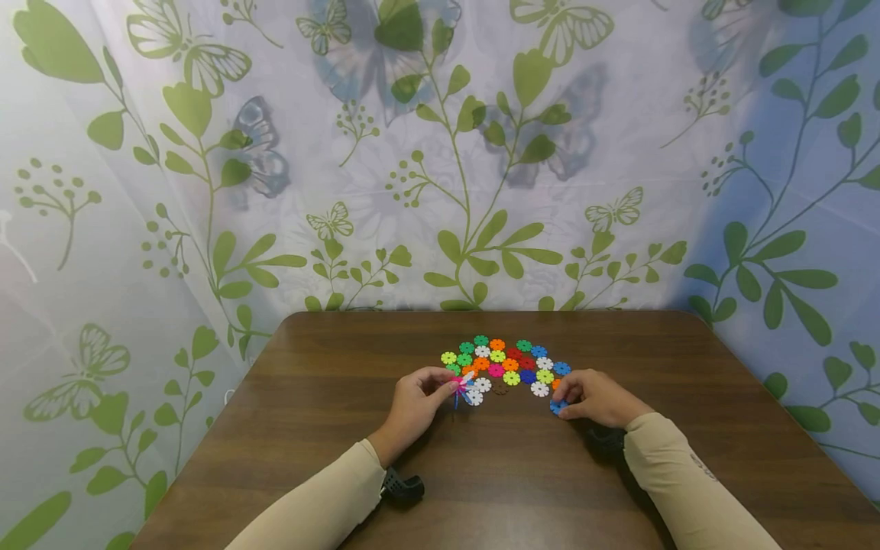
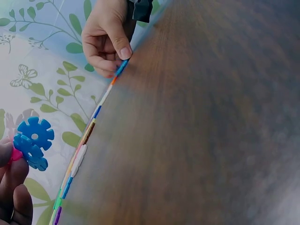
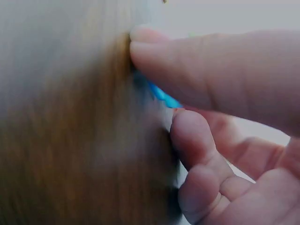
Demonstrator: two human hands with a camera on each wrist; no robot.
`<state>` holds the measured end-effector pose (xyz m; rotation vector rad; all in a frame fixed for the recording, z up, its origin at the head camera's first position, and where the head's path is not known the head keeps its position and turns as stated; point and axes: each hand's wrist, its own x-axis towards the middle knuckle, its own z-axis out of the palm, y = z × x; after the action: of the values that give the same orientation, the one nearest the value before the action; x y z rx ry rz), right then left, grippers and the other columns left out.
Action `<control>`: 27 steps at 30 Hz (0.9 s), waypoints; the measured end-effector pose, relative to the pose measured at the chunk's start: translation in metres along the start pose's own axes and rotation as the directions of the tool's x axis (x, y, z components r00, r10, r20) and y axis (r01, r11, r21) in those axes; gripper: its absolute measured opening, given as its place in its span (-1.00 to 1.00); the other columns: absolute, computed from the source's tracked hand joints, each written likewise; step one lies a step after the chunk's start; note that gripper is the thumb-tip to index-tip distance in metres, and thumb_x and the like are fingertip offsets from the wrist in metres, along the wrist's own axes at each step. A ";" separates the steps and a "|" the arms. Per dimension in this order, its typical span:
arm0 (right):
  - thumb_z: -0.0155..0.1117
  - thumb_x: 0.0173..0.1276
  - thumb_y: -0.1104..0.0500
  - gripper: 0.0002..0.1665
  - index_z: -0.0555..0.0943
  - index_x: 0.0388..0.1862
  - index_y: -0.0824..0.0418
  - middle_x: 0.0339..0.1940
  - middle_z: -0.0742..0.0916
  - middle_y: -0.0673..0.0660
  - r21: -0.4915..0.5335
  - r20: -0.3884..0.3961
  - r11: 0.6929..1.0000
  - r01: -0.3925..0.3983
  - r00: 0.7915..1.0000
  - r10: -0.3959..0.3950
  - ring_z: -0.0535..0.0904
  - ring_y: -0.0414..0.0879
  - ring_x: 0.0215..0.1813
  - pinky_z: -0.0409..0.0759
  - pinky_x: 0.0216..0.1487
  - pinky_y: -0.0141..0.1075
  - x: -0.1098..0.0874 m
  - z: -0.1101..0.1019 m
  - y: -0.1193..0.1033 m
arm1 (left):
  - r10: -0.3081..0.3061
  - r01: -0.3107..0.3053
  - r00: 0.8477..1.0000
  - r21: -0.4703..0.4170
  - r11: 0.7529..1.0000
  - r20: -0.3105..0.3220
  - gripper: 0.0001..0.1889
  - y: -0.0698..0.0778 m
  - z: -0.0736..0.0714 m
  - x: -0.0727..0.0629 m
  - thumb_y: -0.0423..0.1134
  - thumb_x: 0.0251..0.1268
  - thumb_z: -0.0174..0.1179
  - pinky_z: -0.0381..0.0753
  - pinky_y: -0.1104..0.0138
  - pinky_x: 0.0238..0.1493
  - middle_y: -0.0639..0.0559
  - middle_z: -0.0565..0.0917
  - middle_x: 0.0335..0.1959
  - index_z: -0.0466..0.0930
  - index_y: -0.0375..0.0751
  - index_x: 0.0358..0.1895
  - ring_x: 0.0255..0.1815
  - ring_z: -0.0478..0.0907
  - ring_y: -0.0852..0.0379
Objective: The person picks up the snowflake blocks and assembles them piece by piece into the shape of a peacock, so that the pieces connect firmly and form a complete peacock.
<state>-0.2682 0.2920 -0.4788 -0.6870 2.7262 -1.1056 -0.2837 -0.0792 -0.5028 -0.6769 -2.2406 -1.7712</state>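
Left hand [image 1: 418, 401]: centre of the head view, just below the middle. Thumb and fingers pinched a small cluster [image 1: 463, 387] of pink, white and blue toothed pieces. In the left wrist view the cluster showed at the left edge, two blue pieces facing the camera, the pink one against the fingertips.

Right hand [image 1: 596, 399]: right of centre, lower half of the head view. Grip narrow, thumb and fingers on the rim of a blue disc [image 1: 558, 408] at the lower right end of the layout. Left wrist view had this hand near the top, the disc pinched at table level; could not tell whether it was lifted clear. In the right wrist view only a blue sliver showed between the digits, the rest hidden or blurred.

Between the hands, a broad arch of toothed discs [image 1: 496, 370] lay spread out: greens and yellow toward its upper left, reds near the middle top, blues toward its upper right, white ones on the inner edge. A brown disc [image 1: 499, 389] nearly matched the wood.

Brown table [image 1: 495, 473] across the lower frame. Behind it, a pale cloth [image 1: 385, 252] printed with green leaves and butterflies. Beige sleeves [image 1: 323, 489] on both arms.
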 end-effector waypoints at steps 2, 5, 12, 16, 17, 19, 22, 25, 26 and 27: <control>0.61 0.29 0.25 -0.81 0.71 -0.24 0.11 -0.29 0.72 -0.05 0.010 -0.004 1.000 0.012 1.000 -0.012 0.62 -0.07 -0.21 0.65 -0.17 -0.24 0.001 0.000 -0.001 | 0.005 -0.005 1.000 0.007 1.000 0.003 -0.75 -0.001 0.001 0.000 -0.25 0.37 0.47 0.67 0.32 -0.22 0.09 0.79 -0.23 0.79 -0.34 -0.02 -0.25 0.67 0.06; 0.60 0.30 0.26 -0.81 0.70 -0.25 0.11 -0.28 0.71 -0.04 0.025 -0.027 0.999 0.021 0.999 -0.020 0.62 -0.08 -0.23 0.64 -0.17 -0.25 0.001 0.002 -0.003 | 0.007 -0.007 1.000 0.022 1.000 0.014 -0.75 -0.001 0.001 -0.001 -0.24 0.38 0.47 0.66 0.32 -0.24 0.12 0.78 -0.23 0.80 -0.33 -0.02 -0.27 0.65 0.08; 0.54 0.38 0.25 -0.77 0.77 -0.02 0.24 -0.01 0.74 0.12 0.140 -0.231 0.989 0.043 0.973 -0.010 0.68 0.03 -0.10 0.70 -0.05 -0.29 0.005 0.017 -0.011 | 0.003 -0.004 0.999 0.027 1.000 0.054 -0.76 0.002 0.001 -0.001 -0.23 0.39 0.46 0.68 0.29 -0.22 0.18 0.78 -0.21 0.80 -0.29 -0.01 -0.26 0.66 0.09; 0.53 0.39 0.27 -0.70 0.77 0.06 0.33 0.08 0.73 0.21 0.219 -0.324 0.972 0.090 0.946 -0.014 0.70 0.05 -0.05 0.70 -0.04 -0.34 0.008 0.025 -0.018 | 0.012 -0.012 0.997 0.004 1.000 0.073 -0.77 0.002 0.002 0.000 -0.24 0.36 0.48 0.71 0.24 -0.17 0.16 0.78 -0.21 0.79 -0.29 -0.03 -0.25 0.68 0.06; 0.52 0.40 0.27 -0.69 0.76 0.08 0.35 0.09 0.72 0.23 0.245 -0.329 0.965 0.098 0.944 -0.012 0.71 0.06 -0.03 0.70 -0.02 -0.34 0.009 0.026 -0.020 | 0.011 -0.012 0.997 0.004 1.000 0.079 -0.77 0.002 0.002 0.000 -0.25 0.35 0.48 0.71 0.24 -0.16 0.16 0.78 -0.22 0.79 -0.29 -0.03 -0.25 0.68 0.07; 0.49 0.43 0.28 -0.67 0.74 0.12 0.38 0.12 0.72 0.25 0.285 -0.324 0.951 0.118 0.946 -0.021 0.70 0.09 0.04 0.69 0.02 -0.34 0.010 0.029 -0.025 | 0.008 -0.008 0.996 0.000 1.000 0.094 -0.76 0.004 0.002 -0.001 -0.25 0.35 0.49 0.71 0.25 -0.15 0.16 0.78 -0.23 0.79 -0.31 -0.02 -0.25 0.68 0.07; 0.46 0.46 0.27 -0.63 0.72 0.17 0.39 0.18 0.71 0.24 0.340 -0.295 0.933 0.123 0.955 -0.018 0.66 0.10 0.17 0.66 0.08 -0.34 0.012 0.033 -0.034 | 0.004 -0.005 0.993 0.015 1.000 0.116 -0.73 0.004 0.002 -0.002 -0.25 0.36 0.48 0.70 0.29 -0.17 0.18 0.78 -0.23 0.78 -0.32 0.01 -0.25 0.68 0.10; 0.45 0.46 0.27 -0.63 0.72 0.20 0.34 0.20 0.70 0.21 0.369 -0.266 0.919 0.139 0.963 -0.039 0.65 0.08 0.20 0.66 0.11 -0.31 0.013 0.038 -0.041 | 0.010 -0.012 0.992 0.014 1.000 0.129 -0.71 0.004 0.001 -0.003 -0.23 0.37 0.48 0.70 0.29 -0.18 0.18 0.78 -0.22 0.77 -0.34 0.03 -0.25 0.68 0.10; 0.45 0.47 0.27 -0.64 0.72 0.20 0.33 0.19 0.70 0.21 0.376 -0.264 0.914 0.152 0.963 -0.051 0.65 0.07 0.19 0.66 0.11 -0.30 0.014 0.041 -0.043 | 0.016 -0.018 0.991 0.012 1.000 0.130 -0.71 0.004 0.001 -0.004 -0.23 0.38 0.47 0.70 0.28 -0.17 0.17 0.78 -0.21 0.77 -0.34 0.03 -0.24 0.69 0.10; 0.45 0.47 0.28 -0.64 0.73 0.19 0.32 0.18 0.70 0.21 0.381 -0.261 0.910 0.165 0.963 -0.065 0.67 0.07 0.17 0.67 0.10 -0.28 0.015 0.043 -0.045 | 0.024 -0.026 0.991 0.011 1.000 0.129 -0.72 0.004 0.001 -0.004 -0.23 0.38 0.47 0.71 0.27 -0.17 0.17 0.79 -0.20 0.77 -0.34 0.03 -0.24 0.69 0.10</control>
<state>-0.2529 0.2298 -0.4778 -0.6928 2.5335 -1.8204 -0.2785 -0.0787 -0.5011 -0.8359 -2.3119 -1.7472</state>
